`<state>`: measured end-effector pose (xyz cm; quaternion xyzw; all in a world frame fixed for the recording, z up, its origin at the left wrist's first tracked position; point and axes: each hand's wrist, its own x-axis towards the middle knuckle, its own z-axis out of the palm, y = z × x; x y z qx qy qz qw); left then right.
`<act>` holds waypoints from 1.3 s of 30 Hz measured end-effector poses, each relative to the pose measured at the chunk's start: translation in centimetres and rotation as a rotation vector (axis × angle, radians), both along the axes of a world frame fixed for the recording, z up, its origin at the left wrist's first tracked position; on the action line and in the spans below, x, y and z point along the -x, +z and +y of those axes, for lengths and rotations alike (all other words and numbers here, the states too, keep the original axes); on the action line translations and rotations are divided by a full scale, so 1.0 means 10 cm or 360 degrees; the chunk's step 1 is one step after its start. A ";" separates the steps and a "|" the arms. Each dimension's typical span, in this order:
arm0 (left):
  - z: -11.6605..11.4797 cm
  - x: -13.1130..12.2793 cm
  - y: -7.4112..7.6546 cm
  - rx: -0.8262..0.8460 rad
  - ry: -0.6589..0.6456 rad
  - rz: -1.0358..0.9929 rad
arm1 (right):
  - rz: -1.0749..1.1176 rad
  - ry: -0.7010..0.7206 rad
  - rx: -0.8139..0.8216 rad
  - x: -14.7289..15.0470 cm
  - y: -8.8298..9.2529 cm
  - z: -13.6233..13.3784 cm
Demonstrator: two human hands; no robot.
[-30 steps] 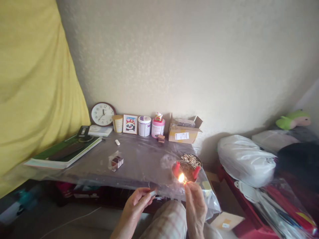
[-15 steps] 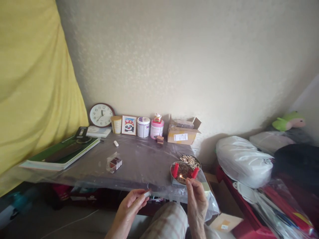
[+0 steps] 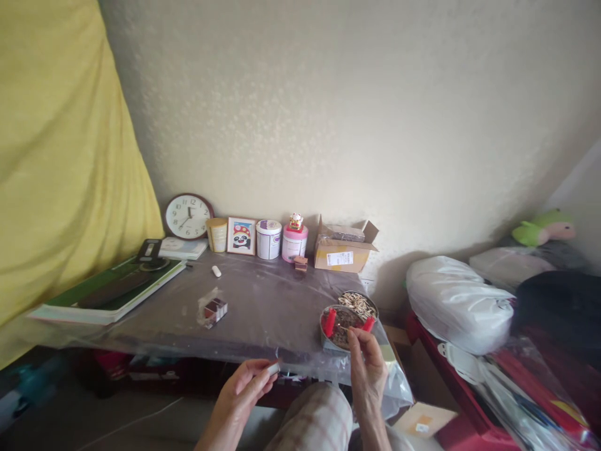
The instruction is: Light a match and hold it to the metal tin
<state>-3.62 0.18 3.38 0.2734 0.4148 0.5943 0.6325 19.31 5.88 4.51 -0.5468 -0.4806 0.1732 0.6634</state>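
Observation:
My right hand [image 3: 369, 369] pinches a thin match [image 3: 344, 329] over a round tin [image 3: 334, 343] filled with dark grains. Two red candles stand in that tin, the left one [image 3: 330, 322] upright and the right one [image 3: 368, 324] tilted, partly behind my fingers. No clear flame shows on the match. Lower and to the left, my left hand [image 3: 246, 388] is closed around a small matchbox [image 3: 273, 369] just off the table's front edge. Behind the tin sits a second tin [image 3: 375, 308] holding several matchsticks [image 3: 357, 305].
A plastic-wrapped pack of matchboxes [image 3: 215, 311] lies on the plastic-covered table [image 3: 272, 300]. A clock [image 3: 188, 216], cup [image 3: 216, 235], panda picture [image 3: 241, 237], two canisters and an open carton [image 3: 340, 257] line the wall. A large book [image 3: 117, 291] is at left; white bags [image 3: 457, 307] sit right.
The bright flame on the match tip is no longer visible. My right hand has shifted slightly up and left, and my left hand slightly left.

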 end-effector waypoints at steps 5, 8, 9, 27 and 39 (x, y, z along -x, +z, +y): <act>0.02 0.00 -0.02 -0.0002 -0.0004 0.0014 | 0.0034 -0.0026 0.0069 -0.02 0.00 0.08; 0.02 0.00 -0.03 0.0015 -0.0008 0.0019 | 0.0065 -0.0033 0.0098 -0.01 0.00 0.13; 0.02 0.00 -0.02 0.0020 -0.0008 0.0020 | 0.0079 -0.0034 0.0106 -0.01 0.00 0.14; 0.04 0.00 -0.02 0.0052 0.0021 0.0088 | 0.0295 0.0079 0.0136 -0.02 -0.05 0.37; 0.06 0.02 -0.05 0.0063 0.0007 0.0097 | 0.0254 0.0075 0.0088 0.00 -0.01 0.40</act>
